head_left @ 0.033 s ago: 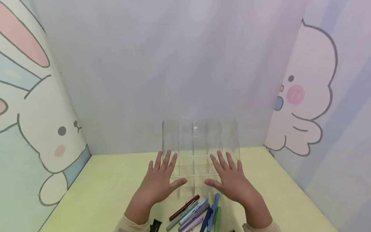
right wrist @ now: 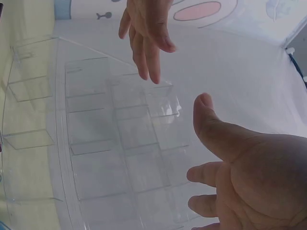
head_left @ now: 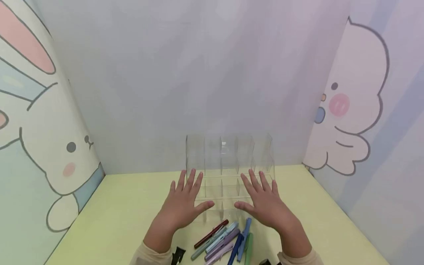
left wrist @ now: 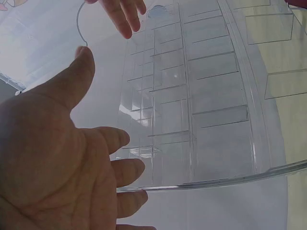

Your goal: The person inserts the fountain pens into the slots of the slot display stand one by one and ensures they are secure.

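My left hand (head_left: 182, 207) and right hand (head_left: 266, 208) hover palm down with fingers spread, thumbs pointing toward each other, nothing held. Behind and between them stands a clear plastic organizer (head_left: 229, 176) with tiers of small compartments; the hands overlap its front corners in the head view. Both wrist views show the bare palms beside the organizer's dividers (left wrist: 216, 86). Nearer to me lies a loose pile of capped pens: a dark red pen (head_left: 211, 234), a purple pen (head_left: 222, 244), a dark blue pen (head_left: 235, 251), a green pen (head_left: 248, 248) and several others.
A black object (head_left: 178, 254) lies by my left wrist, and another dark object (head_left: 265, 262) shows at the bottom edge near the right one. The pale yellow tabletop (head_left: 129, 206) is bounded by a grey back wall (head_left: 149, 92) and cartoon-printed side panels (head_left: 354, 103).
The head view has shifted very slightly, so everything sits a little higher in it. The hands, pens and organizer keep their places.
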The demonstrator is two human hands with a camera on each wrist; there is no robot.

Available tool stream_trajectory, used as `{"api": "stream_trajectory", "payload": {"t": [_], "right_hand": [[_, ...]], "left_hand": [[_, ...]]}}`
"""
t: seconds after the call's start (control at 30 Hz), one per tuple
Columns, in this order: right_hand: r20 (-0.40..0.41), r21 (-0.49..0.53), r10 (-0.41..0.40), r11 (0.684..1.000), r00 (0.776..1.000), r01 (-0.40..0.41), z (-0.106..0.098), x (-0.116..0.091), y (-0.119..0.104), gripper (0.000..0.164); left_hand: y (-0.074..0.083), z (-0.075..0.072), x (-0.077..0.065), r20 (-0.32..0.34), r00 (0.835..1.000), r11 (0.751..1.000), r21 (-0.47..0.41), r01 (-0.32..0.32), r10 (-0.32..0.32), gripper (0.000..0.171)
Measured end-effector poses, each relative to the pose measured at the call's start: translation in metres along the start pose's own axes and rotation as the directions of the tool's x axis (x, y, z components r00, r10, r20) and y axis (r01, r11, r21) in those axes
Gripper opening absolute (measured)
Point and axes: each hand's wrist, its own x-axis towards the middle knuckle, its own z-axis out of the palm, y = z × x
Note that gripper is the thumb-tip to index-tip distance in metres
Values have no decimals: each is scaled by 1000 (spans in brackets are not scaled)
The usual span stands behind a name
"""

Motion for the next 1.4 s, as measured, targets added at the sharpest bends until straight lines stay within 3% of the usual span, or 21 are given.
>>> {"api": "stream_trajectory", "payload": {"t": [0.3,0.43,0.5,0.6,0.67,0.77,0.93,1.13,1.4], "right_hand": [[12,-5,-1,1000,1000,1,-1,-2,2,93],[14,12,-11,1000,1000,11,-2,-6,4,93],[9,23,-23,999,1000,23,-4,-7,5,93],[8,53,-32,998,999,31,-11,-7,8,89],[29,87,-12,996,1000,9,-17,-9,9,86],[80,135,26,990,996,-37,-25,-11,12,80],[214,173,67,979,975,-105,-27,-12,14,63],[382,110,107,981,918,-160,-11,-7,14,41],[449,22,54,997,892,-72,16,3,5,35]], "left_hand": [[-5,-6,-1,-50,999,1000,-9,13,-14,98],[-19,-6,3,-133,990,990,-137,33,-52,98],[-30,-7,5,-139,986,960,-275,54,-95,99],[-48,-5,10,-54,988,865,-491,100,-144,102],[-60,0,14,31,990,805,-578,131,-139,103],[-72,7,19,141,986,739,-654,161,-90,100],[-76,18,21,221,975,653,-736,181,-22,89],[-66,20,22,217,976,640,-751,160,11,85],[-60,12,26,226,972,627,-766,139,61,80]]}}
